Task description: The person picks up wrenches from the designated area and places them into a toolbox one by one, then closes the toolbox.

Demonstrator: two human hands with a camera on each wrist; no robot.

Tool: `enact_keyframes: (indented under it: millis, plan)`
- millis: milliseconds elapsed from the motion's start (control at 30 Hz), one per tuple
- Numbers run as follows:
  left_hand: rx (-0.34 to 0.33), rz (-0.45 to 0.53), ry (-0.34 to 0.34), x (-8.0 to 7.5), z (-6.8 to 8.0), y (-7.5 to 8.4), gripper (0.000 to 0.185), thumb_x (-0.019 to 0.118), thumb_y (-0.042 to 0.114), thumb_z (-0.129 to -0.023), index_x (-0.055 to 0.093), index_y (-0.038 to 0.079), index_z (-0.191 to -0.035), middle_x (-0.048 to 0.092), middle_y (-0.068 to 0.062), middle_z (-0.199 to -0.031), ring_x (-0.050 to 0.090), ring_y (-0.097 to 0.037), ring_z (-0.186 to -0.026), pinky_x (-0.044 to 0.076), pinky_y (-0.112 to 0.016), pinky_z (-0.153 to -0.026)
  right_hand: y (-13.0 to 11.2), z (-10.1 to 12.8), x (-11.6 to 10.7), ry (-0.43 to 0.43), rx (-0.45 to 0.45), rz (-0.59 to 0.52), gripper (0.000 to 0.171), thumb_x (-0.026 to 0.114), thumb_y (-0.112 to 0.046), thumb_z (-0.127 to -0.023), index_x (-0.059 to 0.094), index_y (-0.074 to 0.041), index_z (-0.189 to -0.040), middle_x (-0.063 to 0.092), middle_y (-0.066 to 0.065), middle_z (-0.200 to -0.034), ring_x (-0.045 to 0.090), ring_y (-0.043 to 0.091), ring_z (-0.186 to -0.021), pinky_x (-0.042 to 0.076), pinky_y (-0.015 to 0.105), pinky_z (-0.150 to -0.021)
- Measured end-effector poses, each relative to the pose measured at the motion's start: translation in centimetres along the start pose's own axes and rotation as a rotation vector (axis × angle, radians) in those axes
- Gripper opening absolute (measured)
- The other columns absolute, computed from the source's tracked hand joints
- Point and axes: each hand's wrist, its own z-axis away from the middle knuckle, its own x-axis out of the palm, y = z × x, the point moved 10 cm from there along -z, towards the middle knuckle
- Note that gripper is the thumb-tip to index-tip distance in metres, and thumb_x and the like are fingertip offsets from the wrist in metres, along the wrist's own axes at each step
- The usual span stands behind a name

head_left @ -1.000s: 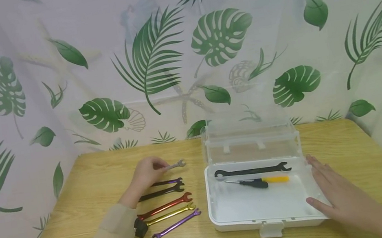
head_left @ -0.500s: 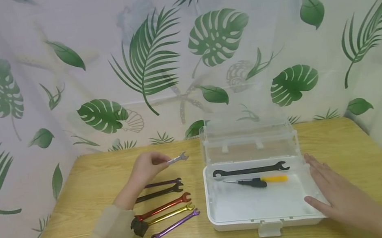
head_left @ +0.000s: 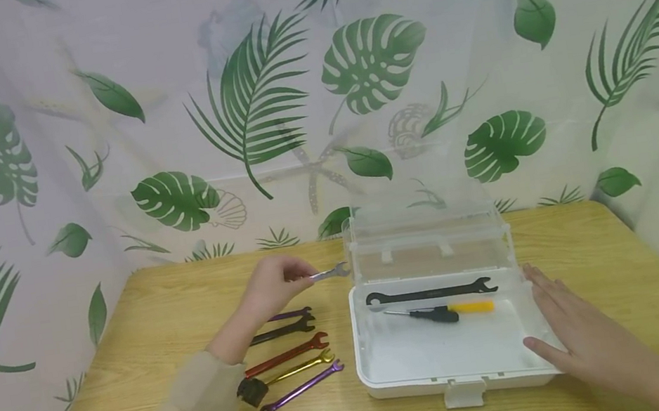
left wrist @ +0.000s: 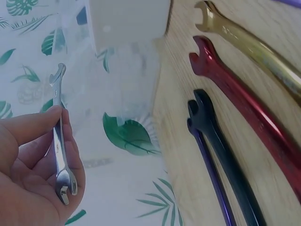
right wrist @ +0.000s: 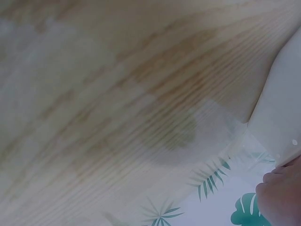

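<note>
My left hand [head_left: 275, 290] pinches a small silver wrench [head_left: 331, 273] between thumb and fingers, above the table just left of the toolbox. In the left wrist view the wrench [left wrist: 58, 146] has an open end at the top and another jaw end near the palm. My right hand [head_left: 585, 334] rests with extended fingers against the right side of the white toolbox [head_left: 442, 362]. Inside the box lie a black wrench [head_left: 428, 293], a black-handled screwdriver [head_left: 435, 316] and a yellow-handled one [head_left: 471, 308]. The right wrist view shows only part of that hand [right wrist: 284, 190].
Left of the box lie a purple wrench [head_left: 302, 388], a gold one [head_left: 302, 367], a red one [head_left: 288, 355], a black one [head_left: 287, 330] and a thin dark purple one [head_left: 291, 314]. A black blocky object [head_left: 251, 392] touches the gold one. The clear lid [head_left: 433, 257] stands raised behind.
My left hand has lifted the silver wrench off the table area behind the other wrenches and carried it right toward the box. The right hand stays against the box.
</note>
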Motion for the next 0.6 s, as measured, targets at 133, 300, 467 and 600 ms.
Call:
enact_keyframes:
  millis: [133,300,467,600]
  plan:
    - [0.019,0.019,-0.014,0.8,-0.2,1.0,0.007,0.077,0.007,-0.097,0.081,0.004,-0.101,0.079,-0.010,-0.097,0.067,-0.016,-0.085,0.053,-0.026,-0.075,-0.2,0.0,-0.1,0.018,-0.015,0.004,0.090,0.061,-0.045,-0.106,0.023,0.013,-0.162,0.004,0.018,-0.180,0.008,0.033,-0.167,-0.023,0.006,-0.116]
    - [0.032,0.078,-0.042,2.0,0.0,2.6,0.008,0.077,0.006,-0.097,0.081,0.004,-0.102,0.079,-0.011,-0.101,0.069,-0.017,-0.088,0.057,-0.026,-0.078,0.0,-0.1,0.0,-0.004,-0.001,-0.012,0.091,0.060,-0.045,-0.106,0.020,0.012,-0.163,0.003,0.018,-0.180,0.009,0.036,-0.167,-0.023,0.006,-0.114]
    - [0.065,0.088,-0.063,3.4,0.0,4.3,0.008,0.076,0.005,-0.097,0.081,0.004,-0.103,0.080,-0.010,-0.100,0.070,-0.015,-0.088,0.059,-0.025,-0.079,0.0,0.0,0.0,0.012,-0.006,-0.001,0.091,0.060,-0.046,-0.106,0.019,0.010,-0.164,0.004,0.017,-0.180,0.010,0.035,-0.167,-0.023,0.005,-0.114]
    - [0.094,0.100,-0.091,4.6,-0.4,5.4,0.010,0.076,0.002,-0.096,0.081,0.003,-0.104,0.079,-0.011,-0.100,0.068,-0.014,-0.086,0.058,-0.022,-0.077,0.2,-0.1,0.1,0.007,0.002,0.001,0.092,0.060,-0.048,-0.106,0.018,0.010,-0.165,0.003,0.017,-0.180,0.016,0.040,-0.165,-0.023,0.005,-0.113]
